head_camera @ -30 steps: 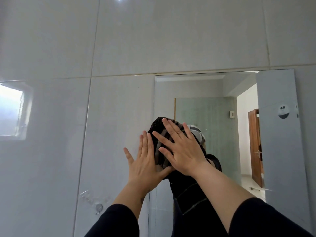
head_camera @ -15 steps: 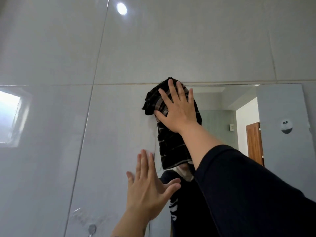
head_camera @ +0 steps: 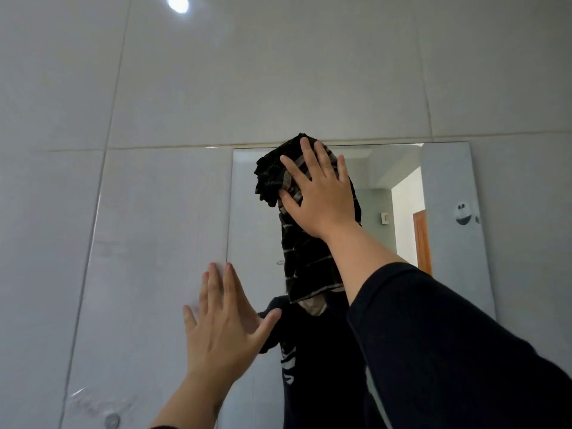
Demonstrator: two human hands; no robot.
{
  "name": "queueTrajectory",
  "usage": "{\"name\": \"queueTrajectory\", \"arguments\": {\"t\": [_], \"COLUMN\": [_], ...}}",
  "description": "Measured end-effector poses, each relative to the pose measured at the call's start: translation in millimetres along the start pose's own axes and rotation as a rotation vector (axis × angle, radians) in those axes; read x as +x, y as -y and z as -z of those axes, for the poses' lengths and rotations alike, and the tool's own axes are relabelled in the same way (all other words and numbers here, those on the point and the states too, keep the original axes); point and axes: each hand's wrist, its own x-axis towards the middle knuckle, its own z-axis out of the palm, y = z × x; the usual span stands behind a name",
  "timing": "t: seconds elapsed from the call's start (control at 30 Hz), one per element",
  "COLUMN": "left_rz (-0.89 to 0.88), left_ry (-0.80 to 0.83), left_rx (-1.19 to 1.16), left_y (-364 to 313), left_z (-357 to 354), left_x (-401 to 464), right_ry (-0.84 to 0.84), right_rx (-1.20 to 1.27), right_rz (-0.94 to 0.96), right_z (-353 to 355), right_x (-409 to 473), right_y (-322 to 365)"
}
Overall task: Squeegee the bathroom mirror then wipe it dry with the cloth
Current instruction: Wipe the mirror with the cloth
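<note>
The rectangular mirror (head_camera: 445,187) hangs on the grey tiled wall, right of centre. A dark checked cloth (head_camera: 305,261) is pressed flat against the glass near the mirror's top edge by my right hand (head_camera: 320,196), fingers spread over it; the cloth's lower part hangs down loose. My left hand (head_camera: 221,326) lies flat with fingers apart on the wall at the mirror's left edge, holding nothing. No squeegee is in view.
Large glossy grey wall tiles (head_camera: 278,72) surround the mirror. A small round fitting (head_camera: 112,421) sits on the wall at lower left. The mirror reflects a person in dark clothes, a doorway with a wooden door (head_camera: 421,239) and a round hook.
My right hand has slid the cloth upward from the mirror's middle to its top edge. My left hand has stayed on the wall at the mirror's left edge. The view has tilted upward.
</note>
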Motion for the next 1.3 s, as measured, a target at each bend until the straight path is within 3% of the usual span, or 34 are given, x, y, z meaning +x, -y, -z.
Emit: {"name": "queueTrajectory", "arguments": {"t": [0.43, 0.6, 0.77, 1.2, 1.3], "left_rz": [0.014, 0.027, 0.022, -0.076, -0.028], "left_ry": [-0.058, -0.039, -0.013, 0.077, 0.101], "left_rx": [-0.109, -0.126, -0.121, -0.157, -0.117], "left_y": [-6.5, -6.4, -9.5, 25.3, 38.9], "left_z": [-5.2, -3.6, 0.6, 16.5, 15.3], "left_x": [-2.8, -2.1, -2.9, -0.9, -10.9], "right_ry": [-0.057, -0.074, -0.06, 0.044, 0.047], "right_rx": [-0.038, -0.063, -0.065, 0.0, 0.015], "right_rz": [-0.275, -0.354, -0.352, 0.073, 0.156], "right_z": [34.5, 34.8, 32.1, -5.2, -17.9], "right_x": [-50.1, -80.7, -80.4, -19.6, -26.1], "right_y": [-156.3, -174.7, -152.9, 21.3, 61.0]}}
